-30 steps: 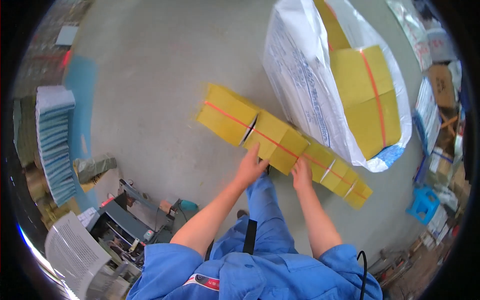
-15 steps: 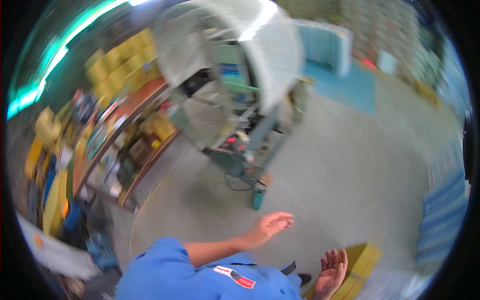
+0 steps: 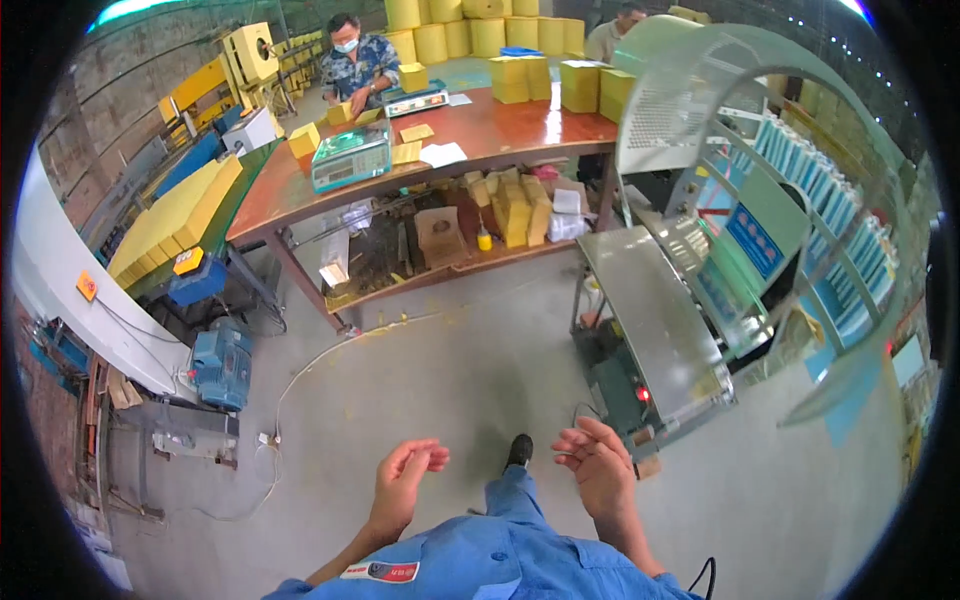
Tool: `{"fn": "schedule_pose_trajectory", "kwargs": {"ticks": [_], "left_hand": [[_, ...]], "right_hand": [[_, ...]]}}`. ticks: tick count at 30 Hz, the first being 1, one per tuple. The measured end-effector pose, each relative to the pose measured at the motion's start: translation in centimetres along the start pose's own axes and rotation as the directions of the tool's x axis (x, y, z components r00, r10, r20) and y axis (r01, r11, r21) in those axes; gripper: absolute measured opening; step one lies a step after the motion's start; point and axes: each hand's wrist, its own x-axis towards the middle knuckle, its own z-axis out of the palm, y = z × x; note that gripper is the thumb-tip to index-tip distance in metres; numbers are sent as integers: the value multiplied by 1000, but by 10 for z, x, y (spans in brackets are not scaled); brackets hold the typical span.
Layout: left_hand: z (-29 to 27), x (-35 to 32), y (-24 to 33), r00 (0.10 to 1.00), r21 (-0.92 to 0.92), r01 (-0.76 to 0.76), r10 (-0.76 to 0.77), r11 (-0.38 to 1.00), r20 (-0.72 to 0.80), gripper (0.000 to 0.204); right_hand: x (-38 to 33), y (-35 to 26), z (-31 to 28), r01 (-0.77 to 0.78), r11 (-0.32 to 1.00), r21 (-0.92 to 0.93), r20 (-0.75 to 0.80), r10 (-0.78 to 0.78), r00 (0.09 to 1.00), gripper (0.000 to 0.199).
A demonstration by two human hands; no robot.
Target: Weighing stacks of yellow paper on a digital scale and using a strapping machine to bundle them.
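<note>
Hands hang apart above the grey concrete floor [image 3: 430, 385] in the head view: the left hand [image 3: 402, 482] and the right hand [image 3: 602, 472] are both empty, fingers loosely bent. Nearest the right hand, ahead and to its right, stands a grey machine with a polished rectangular metal top [image 3: 655, 315] and a small lit red lamp [image 3: 643, 394]; a long reddish-brown worktop [image 3: 500, 130] carrying yellow block-shaped bundles [image 3: 510, 82] lies farther off. Veering right could, I judge, knock knuckles on the machine's near corner; drifting left might snag a foot on the thin white cable [image 3: 267, 438]. Only one black shoe [image 3: 519, 452] shows, goods under the worktop are shadowed, and a person [image 3: 603, 42] beyond the bundles is mostly hidden
</note>
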Motion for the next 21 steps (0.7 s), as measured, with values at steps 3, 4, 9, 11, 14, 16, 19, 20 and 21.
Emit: {"fn": "schedule_pose_trajectory", "kwargs": {"ticks": [3,4,9,11,14,16,19,20,21], "left_hand": [[-7,75,0,994,6,-22,22,1000,-104,27],[-5,107,-1,991,5,-31,31,1000,-129,27],[-3,249,36,992,24,-86,88,996,-94,25],[4,292,49,984,-49,-92,84,995,-154,24],[2,356,51,974,-84,-118,99,989,-202,23],[-7,413,45,972,-62,-121,106,991,-211,22],[-25,507,47,982,283,-117,153,952,-110,23],[-27,543,56,943,451,-286,333,846,-26,26],[-26,579,64,861,572,-460,498,679,101,31]], "right_hand": [[99,10,6,-103,995,-7,65,103,993,37],[135,11,8,-156,988,-18,77,157,985,37],[307,7,33,-180,982,-60,145,187,972,38],[374,0,52,-162,976,-148,195,190,962,41],[467,9,80,-150,942,-301,273,236,933,42],[527,23,85,-170,928,-332,264,265,927,41],[605,42,94,-184,916,-357,218,274,937,38],[624,49,94,-177,915,-364,200,262,944,36],[643,57,90,-177,918,-355,193,258,947,36]]}}
